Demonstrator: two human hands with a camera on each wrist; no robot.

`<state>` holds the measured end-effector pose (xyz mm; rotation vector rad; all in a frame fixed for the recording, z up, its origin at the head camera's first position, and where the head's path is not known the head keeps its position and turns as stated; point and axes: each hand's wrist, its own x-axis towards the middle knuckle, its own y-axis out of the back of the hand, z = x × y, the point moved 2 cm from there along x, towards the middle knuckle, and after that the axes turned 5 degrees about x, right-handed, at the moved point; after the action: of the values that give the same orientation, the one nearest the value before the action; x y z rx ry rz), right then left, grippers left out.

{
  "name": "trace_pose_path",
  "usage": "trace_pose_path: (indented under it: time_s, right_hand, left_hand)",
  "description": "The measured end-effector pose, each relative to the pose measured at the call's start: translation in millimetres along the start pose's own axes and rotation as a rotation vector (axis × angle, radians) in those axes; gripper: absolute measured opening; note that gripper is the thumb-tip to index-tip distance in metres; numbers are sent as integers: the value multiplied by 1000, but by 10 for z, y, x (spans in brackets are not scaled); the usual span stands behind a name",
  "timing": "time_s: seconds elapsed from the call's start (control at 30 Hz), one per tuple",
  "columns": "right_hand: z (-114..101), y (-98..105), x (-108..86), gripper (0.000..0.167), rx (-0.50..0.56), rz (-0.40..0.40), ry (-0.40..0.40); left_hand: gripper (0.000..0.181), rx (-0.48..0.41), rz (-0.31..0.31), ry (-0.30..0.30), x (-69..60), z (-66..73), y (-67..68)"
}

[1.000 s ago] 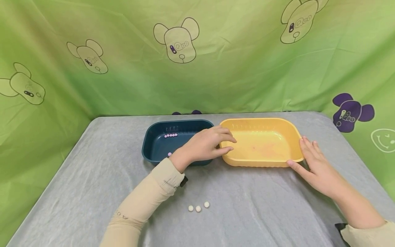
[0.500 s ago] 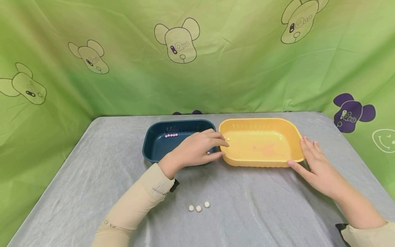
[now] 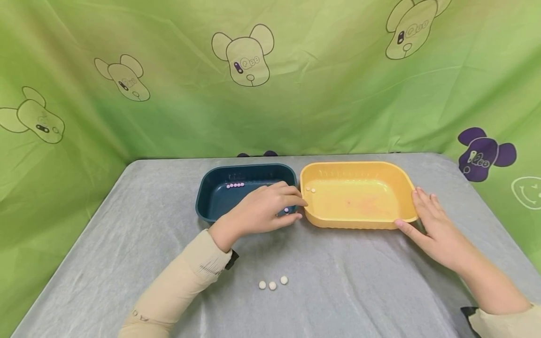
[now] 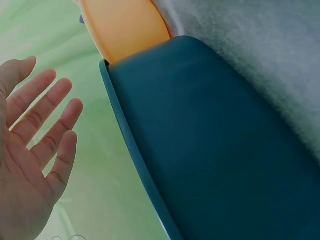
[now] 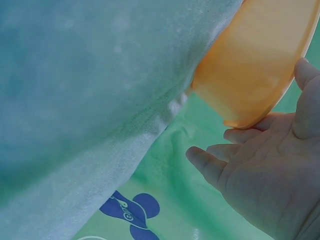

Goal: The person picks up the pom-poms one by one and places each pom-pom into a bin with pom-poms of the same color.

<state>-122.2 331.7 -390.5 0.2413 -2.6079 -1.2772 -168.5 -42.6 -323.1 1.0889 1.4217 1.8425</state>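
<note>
My left hand point(image 3: 264, 206) hovers over the right end of the dark blue tub point(image 3: 198, 199), palm down with its fingers reaching toward the yellow tub point(image 3: 359, 223). In the left wrist view its fingers point(image 4: 37, 117) are spread and hold nothing. A small lilac ball point(image 3: 286, 210) shows in the blue tub between thumb and fingers. Farther back in that tub lies a row of several lilac balls point(image 3: 235, 185). Two small pale balls point(image 3: 313, 190) lie at the yellow tub's left end. My right hand point(image 3: 437, 237) rests against the yellow tub's right end, thumb on its front rim.
Three white balls point(image 3: 272, 285) lie on the grey cloth-covered table point(image 3: 346, 286) in front of the tubs. The tubs stand side by side near the back edge. A green printed curtain point(image 3: 181, 117) hangs behind and along both sides.
My left hand has drawn back leftward from over the yellow tub to the blue one. Two pale balls now show in the yellow tub's left end. The right hand stays put.
</note>
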Motion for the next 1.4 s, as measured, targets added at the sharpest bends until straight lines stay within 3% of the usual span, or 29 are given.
trace_pose_path:
  time_s: [0.5, 0.83, 1.1, 1.4]
  right_hand:
    - [28, -12, 0, 82, -3, 7, 18]
    - [36, -16, -7, 83, -1, 12, 23]
    - [7, -18, -7, 82, -6, 10, 10]
    - [-3, -24, -8, 81, -11, 9, 13]
  left_hand:
    - [26, -28, -5, 20, -252, 117, -75]
    - [29, -27, -67, 24, -397, 217, -153]
    - [28, -60, -63, 40, -523, 243, -213]
    - [30, -80, -145, 29, -613, 331, -296]
